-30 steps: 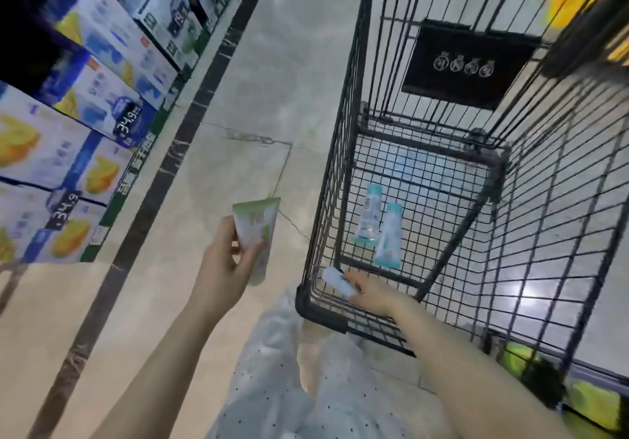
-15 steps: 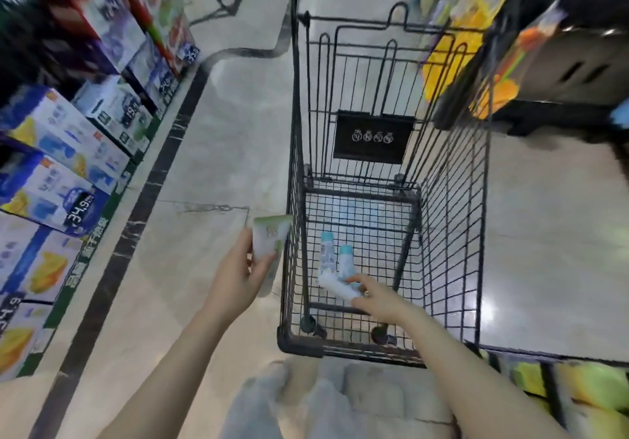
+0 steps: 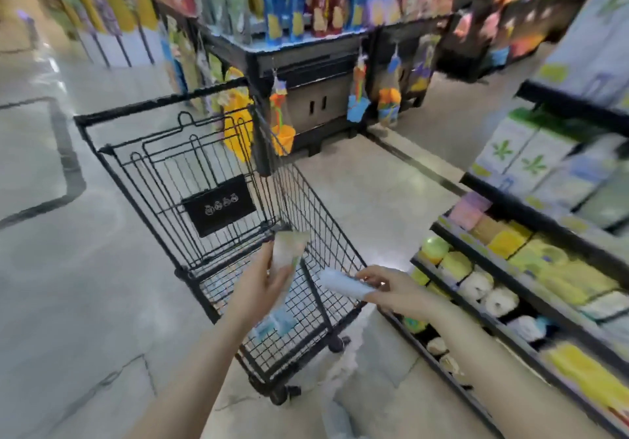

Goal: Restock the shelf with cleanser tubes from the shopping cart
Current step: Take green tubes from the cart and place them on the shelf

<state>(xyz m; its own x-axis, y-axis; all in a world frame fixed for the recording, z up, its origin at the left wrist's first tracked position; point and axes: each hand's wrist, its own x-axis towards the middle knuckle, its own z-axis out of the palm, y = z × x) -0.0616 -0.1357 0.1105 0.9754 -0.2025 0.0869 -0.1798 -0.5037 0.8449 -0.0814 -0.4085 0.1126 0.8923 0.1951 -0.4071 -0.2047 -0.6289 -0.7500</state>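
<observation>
A green tube is gripped by the left hand at the middle of the frame. A pale blue tube is gripped by the right hand. Blue tubes are seen blurred in the black cart.

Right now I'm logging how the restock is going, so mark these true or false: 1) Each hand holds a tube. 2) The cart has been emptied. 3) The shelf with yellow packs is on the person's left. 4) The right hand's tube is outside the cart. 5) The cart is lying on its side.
1) True: the left hand holds a green and white tube, the right hand a pale blue tube.
2) False: blue tubes lie in the cart.
3) False: that shelf is on the right.
4) True.
5) False: it stands upright.
</observation>
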